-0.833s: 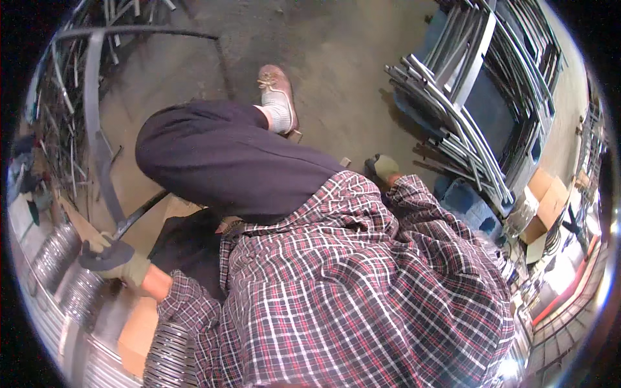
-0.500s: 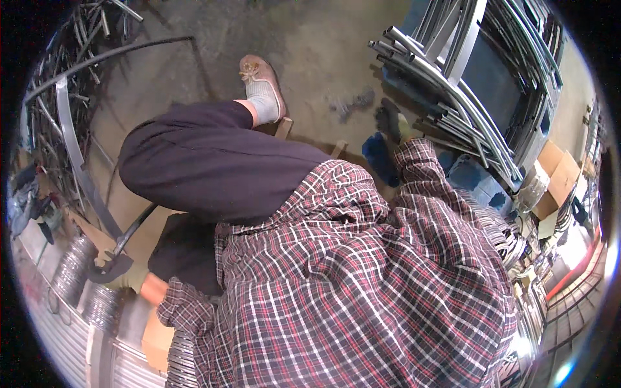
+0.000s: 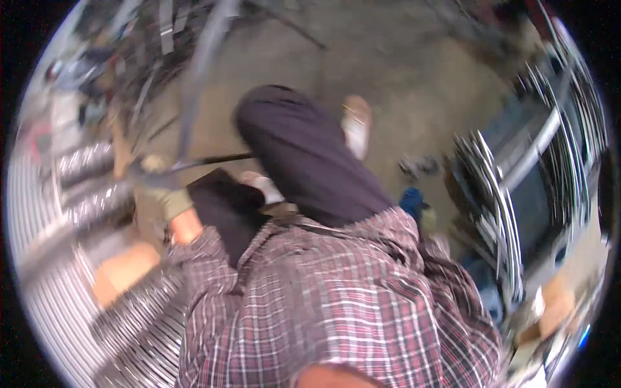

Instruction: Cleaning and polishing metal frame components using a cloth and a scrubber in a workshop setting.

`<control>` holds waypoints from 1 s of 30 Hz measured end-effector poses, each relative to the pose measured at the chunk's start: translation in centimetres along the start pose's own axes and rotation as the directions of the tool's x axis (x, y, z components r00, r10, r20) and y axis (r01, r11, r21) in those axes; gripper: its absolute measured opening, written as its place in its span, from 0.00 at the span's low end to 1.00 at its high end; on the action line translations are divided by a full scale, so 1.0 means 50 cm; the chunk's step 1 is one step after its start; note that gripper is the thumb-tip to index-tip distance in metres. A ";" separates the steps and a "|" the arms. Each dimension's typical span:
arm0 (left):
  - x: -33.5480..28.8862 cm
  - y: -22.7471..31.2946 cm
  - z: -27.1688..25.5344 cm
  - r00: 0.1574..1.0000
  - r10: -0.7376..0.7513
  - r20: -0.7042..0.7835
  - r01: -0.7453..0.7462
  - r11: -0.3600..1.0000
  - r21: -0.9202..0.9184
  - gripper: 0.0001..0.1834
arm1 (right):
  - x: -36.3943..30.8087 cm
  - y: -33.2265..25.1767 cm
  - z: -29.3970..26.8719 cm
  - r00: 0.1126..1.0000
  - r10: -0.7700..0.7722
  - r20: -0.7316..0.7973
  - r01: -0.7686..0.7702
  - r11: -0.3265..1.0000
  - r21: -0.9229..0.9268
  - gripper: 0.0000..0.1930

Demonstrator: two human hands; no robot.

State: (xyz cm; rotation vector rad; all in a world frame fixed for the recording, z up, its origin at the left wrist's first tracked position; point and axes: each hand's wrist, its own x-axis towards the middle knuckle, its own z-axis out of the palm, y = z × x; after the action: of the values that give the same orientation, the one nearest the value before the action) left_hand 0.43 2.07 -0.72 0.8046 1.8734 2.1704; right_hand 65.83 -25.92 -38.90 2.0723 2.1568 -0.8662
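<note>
My left hand (image 3: 162, 187), in a dark-palmed glove with a pale green cuff, is closed round the lower corner of a bent metal frame (image 3: 189, 110). The frame's flat grey bar rises from the hand toward the top of the view, and a dark bar runs right toward my knee. Beyond the right side of my shirt, the pale green cuff of my right hand (image 3: 428, 221) shows low near the floor. Blur and the sleeve hide its fingers. A blue patch or cloth (image 3: 411, 200) lies beside it.
Several stacked metal tubes (image 3: 495, 200) stand on the right, with a cardboard box (image 3: 553, 307) nearer me. Coiled or ribbed metal bundles (image 3: 97, 204) and another cardboard box (image 3: 126, 271) lie on the left. Tangled metal pieces (image 3: 139, 71) fill the far left.
My view has swung, and the scene is blurred. The frame in my left hand has tipped rightward across the view. My legs have shifted, and both shoes now show.
</note>
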 end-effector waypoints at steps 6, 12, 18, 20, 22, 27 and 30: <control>0.001 0.079 -0.030 0.973 -0.028 0.229 0.100 0.946 -0.309 0.17 | 0.260 -0.459 -0.491 0.992 0.052 -0.119 0.120 -0.016 0.993 0.20; -0.001 0.075 -0.022 0.978 -0.104 0.183 0.157 0.940 -0.304 0.19 | 0.370 -0.906 -0.814 0.863 -0.278 -0.422 0.500 0.350 0.792 0.19; -0.085 0.112 0.035 0.955 -0.141 0.260 0.199 0.957 -0.209 0.21 | 0.415 -1.226 -0.684 0.379 -0.872 -0.311 0.890 0.435 -0.134 0.15; -0.078 0.113 0.036 0.964 -0.063 0.257 0.140 0.945 -0.294 0.22 | 0.432 -1.245 -0.628 0.244 -0.856 -0.457 0.915 0.359 -0.184 0.19; -0.071 0.118 0.002 0.956 -0.117 0.269 0.160 0.976 -0.145 0.18 | 0.465 -1.261 -0.603 0.199 -0.888 -0.415 0.916 0.319 -0.243 0.18; -0.058 0.149 0.036 0.929 -0.011 0.369 0.099 0.970 -0.220 0.13 | 0.681 -1.161 -0.724 0.151 -0.818 -0.555 0.851 0.393 -0.349 0.18; -0.052 0.122 -0.017 0.936 0.025 0.350 0.018 0.993 -0.117 0.13 | 0.700 -1.183 -0.800 0.195 -0.743 -0.640 0.733 0.544 -0.408 0.14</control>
State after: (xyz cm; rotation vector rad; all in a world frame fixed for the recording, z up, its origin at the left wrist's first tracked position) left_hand 3.53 -1.04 4.29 1.0873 1.5534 1.9571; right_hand 20.88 24.61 2.96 1.3069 3.7511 0.2628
